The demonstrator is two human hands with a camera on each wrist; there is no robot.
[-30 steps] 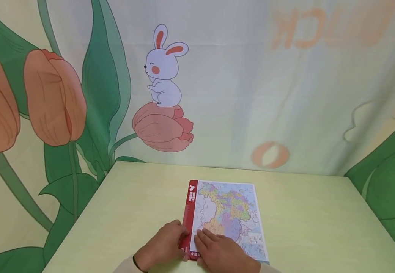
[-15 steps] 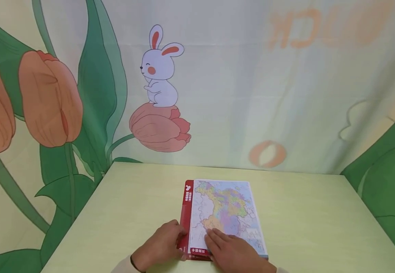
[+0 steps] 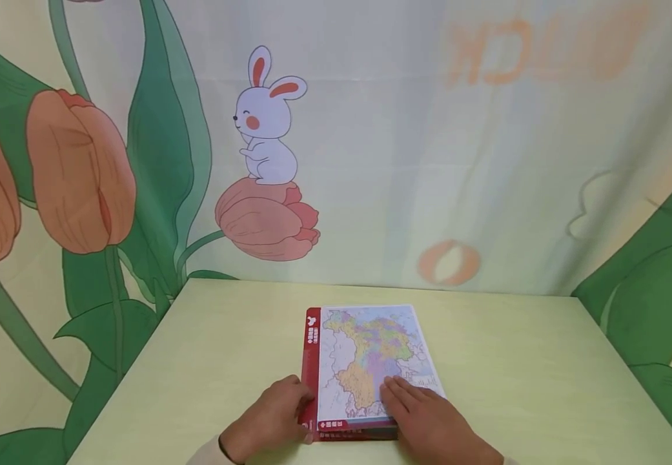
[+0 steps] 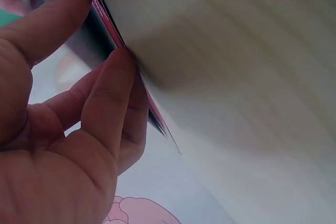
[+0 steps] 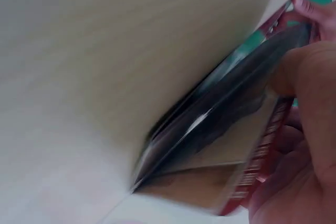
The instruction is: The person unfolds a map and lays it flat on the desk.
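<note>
A map [image 3: 365,361] with a red left border and a printed multicoloured country lies on the table. At its near edge the upper sheet stands a little apart from a darker layer below. My left hand [image 3: 274,413] holds the red left border by the near corner; in the left wrist view its fingertips [image 4: 121,59] touch the thin edge. My right hand [image 3: 437,420] grips the near right part, straight fingers lying on top. In the right wrist view the thumb [image 5: 294,72] is inside the bent sheets, with other fingers beyond the red lettered edge [image 5: 252,171].
The pale yellow-green table [image 3: 545,387] extends to both sides of the map. Behind it hangs a curtain [image 3: 382,161] printed with tulips, leaves and a white rabbit [image 3: 268,129].
My right hand has slid rightward across the map to its right edge. A gap has opened under the upper sheet at the near edge. My left hand stays on the red border.
</note>
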